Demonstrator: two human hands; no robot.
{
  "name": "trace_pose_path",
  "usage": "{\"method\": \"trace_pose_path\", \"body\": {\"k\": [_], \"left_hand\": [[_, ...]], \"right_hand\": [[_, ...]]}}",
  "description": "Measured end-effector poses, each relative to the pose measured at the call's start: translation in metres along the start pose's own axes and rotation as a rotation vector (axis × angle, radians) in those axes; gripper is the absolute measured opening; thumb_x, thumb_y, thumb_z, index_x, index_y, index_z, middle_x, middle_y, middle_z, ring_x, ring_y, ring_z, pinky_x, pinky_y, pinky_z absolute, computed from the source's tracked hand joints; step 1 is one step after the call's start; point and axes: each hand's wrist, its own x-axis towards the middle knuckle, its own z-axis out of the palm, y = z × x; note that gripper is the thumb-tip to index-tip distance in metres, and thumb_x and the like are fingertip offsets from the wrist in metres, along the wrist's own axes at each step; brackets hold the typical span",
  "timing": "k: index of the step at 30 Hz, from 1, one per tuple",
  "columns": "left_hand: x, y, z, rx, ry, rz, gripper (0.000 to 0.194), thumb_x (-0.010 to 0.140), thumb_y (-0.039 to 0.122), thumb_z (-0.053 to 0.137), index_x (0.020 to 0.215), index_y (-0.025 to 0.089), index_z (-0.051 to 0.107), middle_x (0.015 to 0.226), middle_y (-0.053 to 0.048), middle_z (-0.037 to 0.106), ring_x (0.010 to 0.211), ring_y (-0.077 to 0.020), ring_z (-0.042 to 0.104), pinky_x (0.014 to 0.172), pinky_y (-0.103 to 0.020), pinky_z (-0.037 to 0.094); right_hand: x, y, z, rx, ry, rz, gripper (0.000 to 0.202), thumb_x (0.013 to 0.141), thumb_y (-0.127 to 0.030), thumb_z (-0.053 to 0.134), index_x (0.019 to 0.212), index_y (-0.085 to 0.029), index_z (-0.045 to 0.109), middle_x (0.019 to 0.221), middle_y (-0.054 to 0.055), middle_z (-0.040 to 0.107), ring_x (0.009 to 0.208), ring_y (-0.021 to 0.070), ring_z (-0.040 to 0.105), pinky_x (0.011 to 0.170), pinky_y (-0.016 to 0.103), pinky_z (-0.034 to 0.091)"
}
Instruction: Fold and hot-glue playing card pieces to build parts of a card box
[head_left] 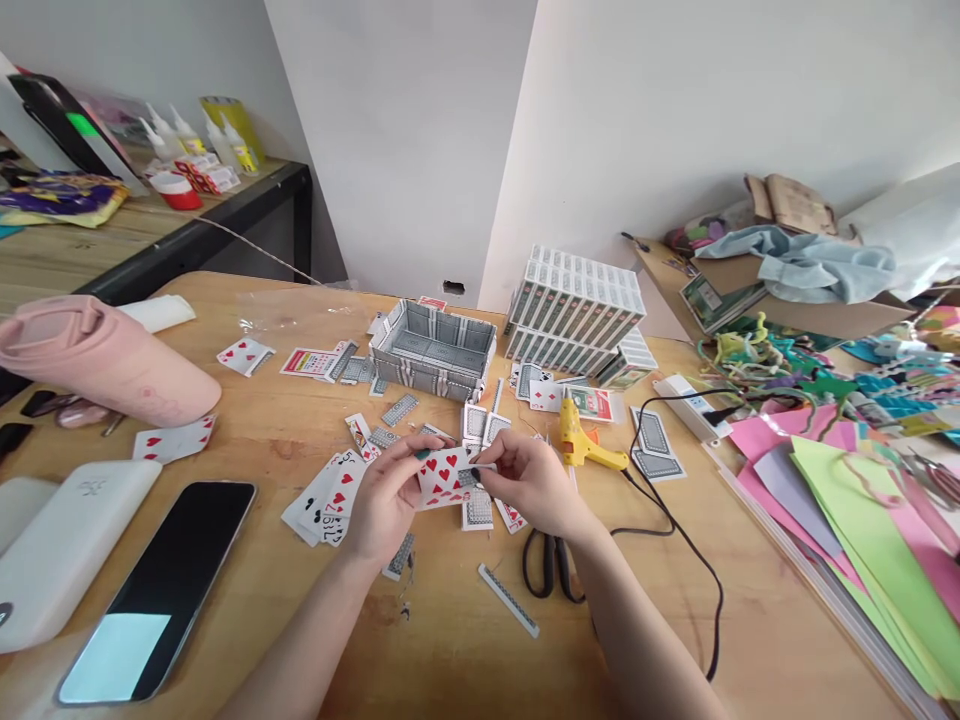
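Note:
A playing card with red hearts (pixel 442 478) is held up between both hands above the wooden table. My left hand (pixel 386 500) is closed on its left side. My right hand (pixel 529 482) pinches a small grey patterned card piece (pixel 468 477) against the card's right end. Below and around the hands lie cut card pieces, with a fan of cards (pixel 319 505) to the left. Behind the hands stands an open box built of grey-backed cards (pixel 435 350). Black-handled scissors (pixel 551 565) lie under my right wrist, their blades hidden.
A yellow glue gun (pixel 589 440) with a black cable is right of my right hand. Stacked card packs (pixel 574 310) stand behind it. A phone (pixel 161 590), white power bank (pixel 75 545) and pink roll (pixel 112 360) lie left. Coloured paper (pixel 855 550) and a power strip (pixel 686 405) are right.

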Motion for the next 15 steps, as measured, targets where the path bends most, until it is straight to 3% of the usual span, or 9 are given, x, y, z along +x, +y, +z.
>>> {"method": "trace_pose_path", "body": {"k": [4,7,9,12,15], "left_hand": [[-0.0068,0.0070,-0.0007,0.036,-0.217,0.004,0.060,0.066,0.045,0.068,0.120,0.021,0.054,0.111,-0.014,0.062,0.096,-0.0291,0.062,0.079,-0.040,0.051],[-0.0105,0.0085,-0.0012,0.227,-0.294,0.015,0.083,0.055,0.027,0.080,0.130,0.028,0.043,0.119,-0.011,0.059,0.106,-0.0286,0.058,0.089,-0.039,0.048],[-0.0101,0.0079,-0.0014,0.345,-0.244,0.037,0.075,0.058,0.022,0.078,0.126,0.029,0.047,0.119,-0.009,0.059,0.107,-0.0262,0.058,0.090,-0.037,0.048],[-0.0059,0.0065,-0.0019,0.443,-0.136,0.093,0.046,0.065,0.026,0.073,0.109,0.024,0.060,0.107,-0.008,0.065,0.097,-0.0238,0.062,0.085,-0.035,0.050],[-0.0009,0.0053,-0.0016,0.486,-0.062,0.127,0.031,0.066,0.028,0.072,0.096,0.020,0.066,0.093,-0.007,0.069,0.088,-0.0226,0.064,0.079,-0.033,0.052]], "right_hand": [[0.0006,-0.0009,-0.0016,0.066,0.023,0.021,0.008,0.071,-0.022,0.061,0.073,-0.018,0.055,0.070,0.001,0.063,0.061,0.0123,0.059,0.054,0.023,0.046],[0.0004,-0.0028,-0.0039,0.111,0.029,0.038,0.010,0.071,-0.022,0.062,0.075,-0.017,0.055,0.072,0.002,0.064,0.062,0.0123,0.059,0.055,0.023,0.046],[0.0001,-0.0036,-0.0050,0.122,0.029,0.041,0.010,0.071,-0.021,0.062,0.075,-0.017,0.055,0.073,0.002,0.064,0.062,0.0120,0.058,0.056,0.024,0.046],[-0.0005,-0.0038,-0.0049,0.118,0.016,0.035,0.009,0.071,-0.020,0.062,0.075,-0.017,0.055,0.072,0.002,0.062,0.059,0.0107,0.055,0.055,0.023,0.044],[-0.0004,-0.0026,-0.0034,0.104,-0.011,0.034,0.007,0.071,-0.020,0.062,0.074,-0.016,0.056,0.066,0.000,0.059,0.054,0.0087,0.050,0.051,0.021,0.040]]}}
